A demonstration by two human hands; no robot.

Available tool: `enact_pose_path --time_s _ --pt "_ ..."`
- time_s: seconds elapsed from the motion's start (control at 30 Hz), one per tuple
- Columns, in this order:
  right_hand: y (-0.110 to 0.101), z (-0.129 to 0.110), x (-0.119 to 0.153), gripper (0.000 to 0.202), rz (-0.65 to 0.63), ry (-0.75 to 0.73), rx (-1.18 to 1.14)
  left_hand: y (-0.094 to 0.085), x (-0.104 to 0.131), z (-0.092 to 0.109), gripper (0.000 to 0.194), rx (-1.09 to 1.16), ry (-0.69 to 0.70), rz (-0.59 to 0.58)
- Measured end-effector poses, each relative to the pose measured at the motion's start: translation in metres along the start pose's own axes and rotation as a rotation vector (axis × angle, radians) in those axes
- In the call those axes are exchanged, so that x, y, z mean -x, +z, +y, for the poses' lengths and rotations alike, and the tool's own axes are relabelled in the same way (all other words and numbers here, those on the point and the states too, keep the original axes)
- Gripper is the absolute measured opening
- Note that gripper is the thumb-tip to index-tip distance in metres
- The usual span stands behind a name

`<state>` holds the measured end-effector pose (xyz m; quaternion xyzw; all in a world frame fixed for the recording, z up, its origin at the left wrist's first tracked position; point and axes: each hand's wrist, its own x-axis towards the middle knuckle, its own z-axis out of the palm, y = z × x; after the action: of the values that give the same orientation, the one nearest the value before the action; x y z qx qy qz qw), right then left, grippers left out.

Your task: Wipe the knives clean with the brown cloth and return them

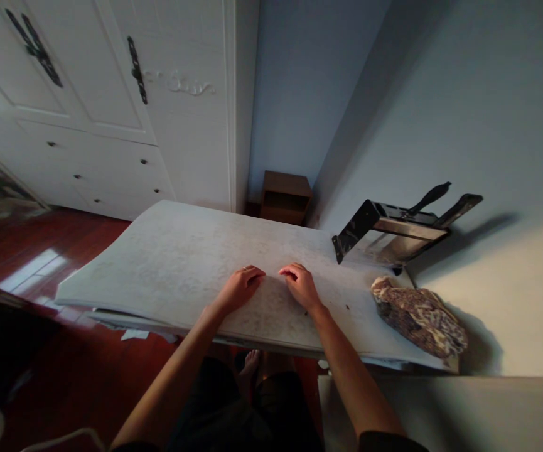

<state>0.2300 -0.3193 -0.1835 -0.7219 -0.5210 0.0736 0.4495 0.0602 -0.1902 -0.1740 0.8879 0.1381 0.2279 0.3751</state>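
Note:
My left hand (243,286) is at the near middle of the white tabletop (172,251), its fingers curled in and a ring on one of them. Facing it across a small gap is my right hand (300,285), likewise curled, with a hollow showing between thumb and fingers. Nothing shows in either hand. Both are low over the board or touching it; which, I cannot tell. Two small dark specks lie on the surface near my right wrist.
On the right end stand a black-framed metal device (393,232) with two dark handles and a crumpled brown patterned cloth bundle (419,317). A white wardrobe (191,125) rises at the far left. Beyond the board is a small brown cabinet (286,183). Red wooden floor (111,242) shows at left.

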Motion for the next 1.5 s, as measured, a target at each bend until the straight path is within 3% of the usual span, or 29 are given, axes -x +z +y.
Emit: enact_pose_path --time_s 0.73,1.1,1.3,1.5 --pt "0.0 0.002 0.0 0.029 0.007 0.004 -0.022 0.002 0.0 -0.001 0.021 0.008 0.001 0.027" --pt "-0.004 0.008 0.001 0.027 0.062 0.018 -0.134 0.003 0.004 0.001 0.021 -0.024 -0.023 0.1" --pt "-0.04 0.007 0.013 0.016 0.189 0.041 -0.217 0.013 0.001 0.012 0.022 0.022 -0.046 0.116" --pt "-0.122 -0.005 0.025 0.013 0.394 0.002 -0.249 0.038 -0.031 0.06 0.022 0.192 0.023 0.036"
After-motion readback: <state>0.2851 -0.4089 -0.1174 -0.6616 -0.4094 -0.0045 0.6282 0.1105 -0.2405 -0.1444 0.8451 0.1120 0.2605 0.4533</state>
